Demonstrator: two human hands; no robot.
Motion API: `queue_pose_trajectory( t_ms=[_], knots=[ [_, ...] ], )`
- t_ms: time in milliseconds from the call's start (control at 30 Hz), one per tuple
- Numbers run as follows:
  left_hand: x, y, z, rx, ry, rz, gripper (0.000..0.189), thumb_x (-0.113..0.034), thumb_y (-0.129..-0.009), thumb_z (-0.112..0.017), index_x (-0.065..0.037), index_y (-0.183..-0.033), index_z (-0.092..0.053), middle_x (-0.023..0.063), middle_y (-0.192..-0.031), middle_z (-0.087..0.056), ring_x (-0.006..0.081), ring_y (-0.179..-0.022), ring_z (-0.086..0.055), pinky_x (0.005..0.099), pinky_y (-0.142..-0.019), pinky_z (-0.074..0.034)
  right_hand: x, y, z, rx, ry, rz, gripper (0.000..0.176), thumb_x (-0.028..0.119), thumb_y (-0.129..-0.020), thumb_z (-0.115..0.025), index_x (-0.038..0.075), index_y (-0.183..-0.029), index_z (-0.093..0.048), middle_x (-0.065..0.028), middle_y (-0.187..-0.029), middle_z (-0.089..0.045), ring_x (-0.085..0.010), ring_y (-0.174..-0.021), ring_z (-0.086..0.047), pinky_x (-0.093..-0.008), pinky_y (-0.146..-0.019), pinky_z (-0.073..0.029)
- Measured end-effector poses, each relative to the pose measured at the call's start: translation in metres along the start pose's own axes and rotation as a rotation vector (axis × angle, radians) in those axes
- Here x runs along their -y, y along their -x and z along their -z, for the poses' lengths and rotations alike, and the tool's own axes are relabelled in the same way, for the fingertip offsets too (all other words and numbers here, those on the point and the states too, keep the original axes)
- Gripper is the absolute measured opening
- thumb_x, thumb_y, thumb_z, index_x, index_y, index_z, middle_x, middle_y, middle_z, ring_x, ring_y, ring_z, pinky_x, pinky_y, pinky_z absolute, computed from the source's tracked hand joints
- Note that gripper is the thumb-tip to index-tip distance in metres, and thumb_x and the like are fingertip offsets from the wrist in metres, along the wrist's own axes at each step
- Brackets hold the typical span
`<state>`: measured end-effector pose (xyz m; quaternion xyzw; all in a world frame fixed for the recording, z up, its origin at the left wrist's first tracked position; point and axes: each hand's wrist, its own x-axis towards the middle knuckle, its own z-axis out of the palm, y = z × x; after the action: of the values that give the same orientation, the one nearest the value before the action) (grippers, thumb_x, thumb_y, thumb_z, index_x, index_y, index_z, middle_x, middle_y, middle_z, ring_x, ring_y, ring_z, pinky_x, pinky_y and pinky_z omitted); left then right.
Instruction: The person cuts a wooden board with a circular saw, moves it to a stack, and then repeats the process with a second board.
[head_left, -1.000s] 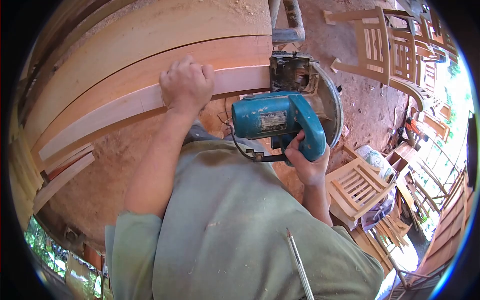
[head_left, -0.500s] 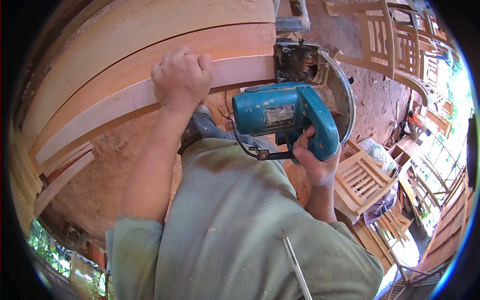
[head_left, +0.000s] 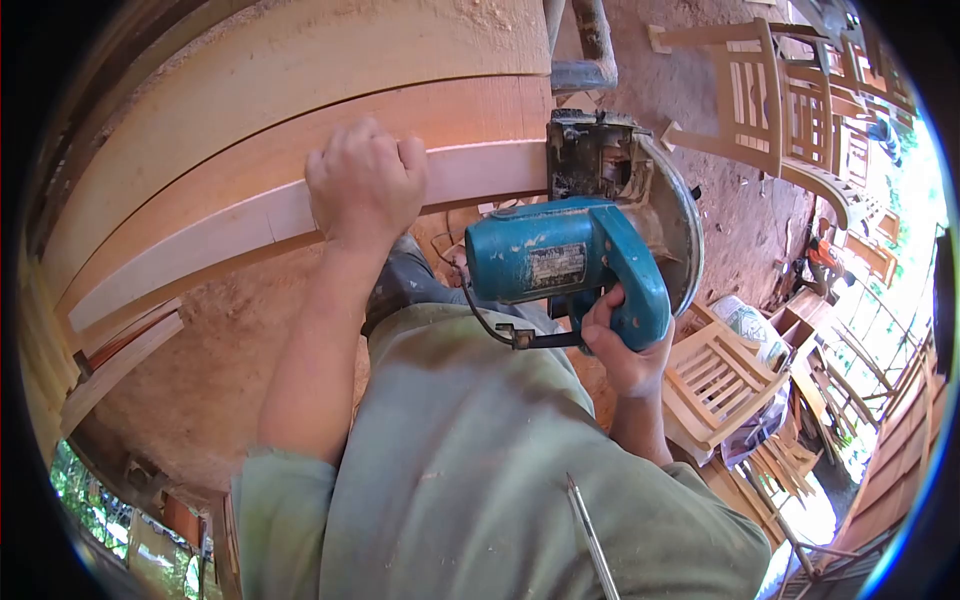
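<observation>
My left hand (head_left: 365, 185) presses down on a pale narrow wooden strip (head_left: 210, 240) that lies along the front edge of a wide plank (head_left: 300, 70). My right hand (head_left: 620, 345) grips the handle of a blue circular saw (head_left: 570, 255). The saw's metal guard and blade (head_left: 650, 190) sit at the right end of the strip, against the cut end. My grey-green shirt fills the lower middle, with a pencil (head_left: 592, 540) sticking out of it.
Sawdust covers the ground below the planks. Wooden chairs (head_left: 770, 90) stand at the upper right, another chair (head_left: 715, 375) lies right of my hand among offcuts and slats. More loose boards (head_left: 120, 345) lie at the left.
The saw and my right hand have dipped slightly lower and the view has shifted a little. My left hand stays pressed on the strip.
</observation>
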<state>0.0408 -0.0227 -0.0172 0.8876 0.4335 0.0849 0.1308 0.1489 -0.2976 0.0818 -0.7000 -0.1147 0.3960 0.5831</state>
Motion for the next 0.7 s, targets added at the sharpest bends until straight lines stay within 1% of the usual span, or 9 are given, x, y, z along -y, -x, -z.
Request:
queue_pose_trajectory(
  t_ms=[167, 367, 700],
  knots=[
    [-0.002, 0.003, 0.005, 0.049, 0.003, 0.014, 0.026, -0.022, -0.083, -0.052, -0.004, -0.069, -0.062, 0.0125, -0.079, -0.063, 0.0328, -0.082, -0.061, 0.0465, -0.076, -0.045, 0.008, -0.001, -0.003, 0.003, -0.012, -0.02, 0.037, -0.009, -0.072, -0.072, -0.003, -0.104, -0.055, -0.0045, -0.077, -0.06, -0.0091, -0.069, -0.055, -0.0249, -0.062, -0.045],
    [-0.002, 0.004, 0.006, 0.059, 0.02, 0.018, 0.022, -0.021, -0.083, -0.053, -0.004, -0.073, -0.063, 0.0089, -0.081, -0.064, 0.0303, -0.082, -0.061, 0.0447, -0.076, -0.045, 0.011, 0.0, -0.004, 0.006, -0.001, -0.033, 0.034, -0.009, -0.071, -0.072, -0.002, -0.101, -0.056, -0.0047, -0.076, -0.06, -0.0096, -0.068, -0.055, -0.0251, -0.062, -0.044],
    [-0.001, 0.006, 0.005, 0.053, 0.027, 0.01, 0.022, -0.021, -0.084, -0.053, -0.004, -0.075, -0.065, 0.0082, -0.082, -0.064, 0.0298, -0.083, -0.062, 0.0435, -0.077, -0.045, 0.011, -0.001, -0.002, 0.022, 0.014, -0.04, 0.032, -0.007, -0.072, -0.073, -0.002, -0.099, -0.057, -0.0044, -0.077, -0.06, -0.0097, -0.069, -0.055, -0.025, -0.063, -0.045]
  ],
)
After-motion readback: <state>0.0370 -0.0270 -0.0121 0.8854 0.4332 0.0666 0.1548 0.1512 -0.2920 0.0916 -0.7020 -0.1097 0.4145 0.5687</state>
